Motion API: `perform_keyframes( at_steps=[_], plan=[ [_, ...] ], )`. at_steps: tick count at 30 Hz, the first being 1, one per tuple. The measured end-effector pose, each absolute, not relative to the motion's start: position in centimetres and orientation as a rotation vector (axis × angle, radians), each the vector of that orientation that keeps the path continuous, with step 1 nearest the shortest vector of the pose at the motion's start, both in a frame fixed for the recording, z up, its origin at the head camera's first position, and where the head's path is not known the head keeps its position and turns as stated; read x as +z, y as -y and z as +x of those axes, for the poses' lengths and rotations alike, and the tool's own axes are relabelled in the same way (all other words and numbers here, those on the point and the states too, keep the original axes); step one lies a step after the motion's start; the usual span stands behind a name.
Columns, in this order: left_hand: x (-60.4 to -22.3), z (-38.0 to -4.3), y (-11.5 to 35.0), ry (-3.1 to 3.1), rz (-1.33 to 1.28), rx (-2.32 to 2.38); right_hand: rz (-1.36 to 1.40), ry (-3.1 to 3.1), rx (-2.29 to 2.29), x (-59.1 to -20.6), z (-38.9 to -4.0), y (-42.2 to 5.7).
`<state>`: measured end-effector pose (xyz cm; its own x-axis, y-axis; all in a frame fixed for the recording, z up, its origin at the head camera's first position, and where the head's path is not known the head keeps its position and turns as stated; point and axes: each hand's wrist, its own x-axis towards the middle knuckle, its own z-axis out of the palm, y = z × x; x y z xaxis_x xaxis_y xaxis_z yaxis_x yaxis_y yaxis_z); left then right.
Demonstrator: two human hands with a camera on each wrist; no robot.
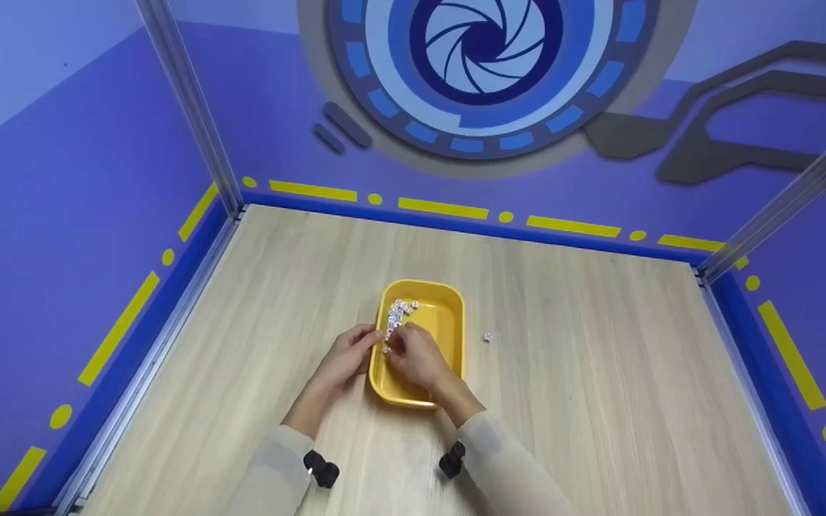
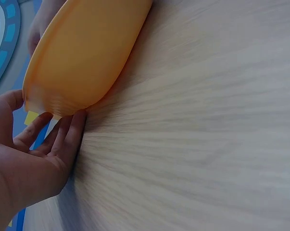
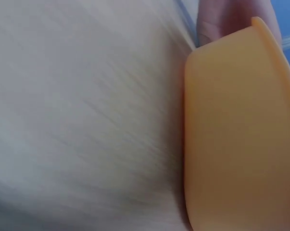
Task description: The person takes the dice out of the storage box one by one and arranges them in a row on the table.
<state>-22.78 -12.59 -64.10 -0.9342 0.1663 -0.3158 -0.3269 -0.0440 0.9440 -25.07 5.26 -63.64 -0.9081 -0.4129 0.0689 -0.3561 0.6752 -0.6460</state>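
Dice [image 1: 394,315] bunch along the tray's [image 1: 445,322] left side, head view; stray die [image 1: 487,337] on the table [image 1: 585,373], right of it. Left hand [image 1: 341,358] grips the tray wall; a tug there could tip it, spilling dice. Right hand [image 1: 420,358], curled over the dice, might scatter some; can't tell if it holds any. Left wrist: thumb [image 2: 12,100] at the rim, inside unseen. Right wrist: tray wall blocks dice and fingertips; blurry.
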Motion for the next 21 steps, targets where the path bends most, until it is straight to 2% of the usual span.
perform_keyframes(
  at_steps=[13, 21],
  plan=[
    [-63.96, -22.57, 12.45, -1.972, -0.181, 2.027, -0.747, -2.863, -0.854, -64.19, -24.63, -4.87],
    [-64.16, -22.62, 12.47, -1.929, -0.166, 2.068, -0.699, -2.833, -1.11, -63.22, -24.91, -5.58]
  ],
)
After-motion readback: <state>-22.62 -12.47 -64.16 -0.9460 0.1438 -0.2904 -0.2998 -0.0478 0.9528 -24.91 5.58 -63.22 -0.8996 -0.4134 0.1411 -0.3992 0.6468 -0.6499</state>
